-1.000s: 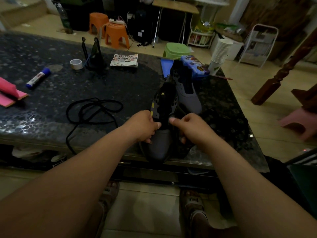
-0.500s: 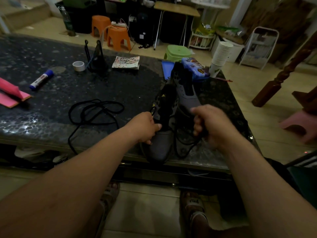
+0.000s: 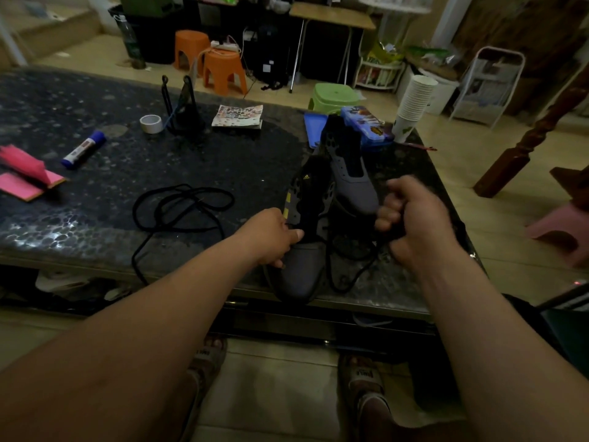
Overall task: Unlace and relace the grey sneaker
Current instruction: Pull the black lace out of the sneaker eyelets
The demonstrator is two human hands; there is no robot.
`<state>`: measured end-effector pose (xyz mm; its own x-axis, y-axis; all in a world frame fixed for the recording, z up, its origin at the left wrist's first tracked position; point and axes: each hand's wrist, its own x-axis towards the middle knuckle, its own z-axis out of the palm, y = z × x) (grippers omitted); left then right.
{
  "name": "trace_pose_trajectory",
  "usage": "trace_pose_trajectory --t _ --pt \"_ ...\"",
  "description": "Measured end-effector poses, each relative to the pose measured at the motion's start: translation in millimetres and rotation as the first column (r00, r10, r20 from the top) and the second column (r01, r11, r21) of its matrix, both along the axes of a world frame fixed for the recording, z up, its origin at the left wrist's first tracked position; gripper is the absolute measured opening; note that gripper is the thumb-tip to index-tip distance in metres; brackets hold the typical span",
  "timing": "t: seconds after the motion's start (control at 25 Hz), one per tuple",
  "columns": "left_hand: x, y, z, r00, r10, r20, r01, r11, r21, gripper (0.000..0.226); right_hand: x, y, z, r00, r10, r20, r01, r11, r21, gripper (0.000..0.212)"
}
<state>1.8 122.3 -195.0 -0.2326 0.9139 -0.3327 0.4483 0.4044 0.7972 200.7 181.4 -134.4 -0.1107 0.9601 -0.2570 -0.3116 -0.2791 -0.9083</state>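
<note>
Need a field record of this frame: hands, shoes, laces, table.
left hand: grips the near grey sneaker at its side
right hand: fist round the black lace hanging in loops from that sneaker
near grey sneaker: toe toward the person, at the front edge of the dark speckled table
second grey sneaker: just behind it, untouched
loose black lace: coiled on the table left of the shoes, one end trailing to the front edge

Dim room, pale tiled floor point(image 3: 497, 199), orange stools point(image 3: 223, 70), green stool point(image 3: 333, 97)
</note>
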Motion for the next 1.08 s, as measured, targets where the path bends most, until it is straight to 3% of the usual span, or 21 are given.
trace_pose_trajectory --t 0.04,0.08,0.12,0.16,0.2,0.28,0.36,0.44,0.48,0.52,0.6,0.64,0.68,0.72,0.76,0.84,1.0,1.08 --pt "0 0 -1 1.0 0.0 0.004 0.0 1.0 0.001 0.029 0 -1 -8 0.932 0.09 0.353 -0.113 0.992 0.048 0.023" --pt "0 0 -1 1.0 0.0 0.004 0.0 1.0 0.004 0.029 -1 -5 -18 0.723 0.168 0.67 -0.272 0.961 0.052 0.025" --pt "0 1 -3 1.0 0.001 0.002 -0.001 1.0 0.008 0.028 -3 -8 -30 0.504 0.222 0.835 -0.42 0.907 0.013 0.03" --pt "0 0 -3 1.0 0.005 0.001 -0.005 1.0 0.012 0.028 -6 -11 -39 0.378 0.269 0.886 -0.532 0.846 -0.03 0.033" --pt "-1 1 -5 1.0 0.007 0.002 -0.007 1.0 0.016 0.028 -9 -12 -43 0.37 0.311 0.875 -0.595 0.803 -0.034 0.034" --pt "-2 1 -7 1.0 0.003 -0.002 -0.003 1.0 0.019 0.028 -12 -12 -38 0.581 0.311 0.752 -0.543 0.837 0.074 0.032" --pt "-2 2 -8 1.0 0.0 -0.008 0.0 1.0 0.028 0.028 -7 -6 -18 0.867 0.08 0.491 -0.201 0.959 0.199 0.031" --pt "-3 2 -8 1.0 -0.001 -0.013 0.001 0.999 0.032 0.029 3 -4 0 0.958 -0.09 0.271 0.027 0.973 0.229 0.027" --pt "-4 2 -8 1.0 -0.002 -0.018 0.003 0.999 0.036 0.029 7 -5 3 0.942 -0.082 0.325 -0.001 0.969 0.245 0.027" --pt "-5 2 -8 1.0 -0.003 -0.029 0.005 0.999 0.045 0.029 8 -7 2 0.866 -0.014 0.499 -0.117 0.967 0.228 0.027" --pt "-8 2 -9 0.999 -0.008 -0.036 0.01 0.998 0.057 0.027 7 -9 -14 0.518 0.104 0.849 -0.347 0.933 0.098 0.021" --pt "-10 1 -9 1.0 -0.009 -0.024 0.01 0.998 0.056 0.025 4 -11 -23 0.313 0.04 0.949 -0.397 0.913 0.093 0.023" --pt "-11 -1 -9 1.0 -0.009 -0.013 0.009 0.998 0.055 0.023 -2 -12 -30 0.19 -0.059 0.98 -0.445 0.885 0.139 0.027" --pt "-12 -3 -8 1.0 -0.009 -0.014 0.01 0.998 0.062 0.021 -9 -13 -33 0.179 -0.126 0.976 -0.487 0.851 0.199 0.024" --pt "-11 -3 -6 1.0 -0.01 -0.025 0.012 0.997 0.076 0.02 -16 -13 -33 0.23 -0.115 0.966 -0.51 0.832 0.22 0.018" --pt "-8 -2 -2 0.999 -0.012 -0.035 0.015 0.996 0.089 0.015 -31 -14 -36 0.307 0.03 0.951 -0.532 0.834 0.146 0.024" --pt "-7 7 9 0.994 -0.071 -0.08 0.069 0.997 -0.02 0.039 -40 -17 -48 0.296 0.092 0.951 -0.534 0.841 0.085 0.033" --pt "-9 10 9 0.997 -0.069 -0.016 0.069 0.996 -0.049 0.035 -41 -14 -52 0.3 0.096 0.949 -0.517 0.852 0.077 0.031"
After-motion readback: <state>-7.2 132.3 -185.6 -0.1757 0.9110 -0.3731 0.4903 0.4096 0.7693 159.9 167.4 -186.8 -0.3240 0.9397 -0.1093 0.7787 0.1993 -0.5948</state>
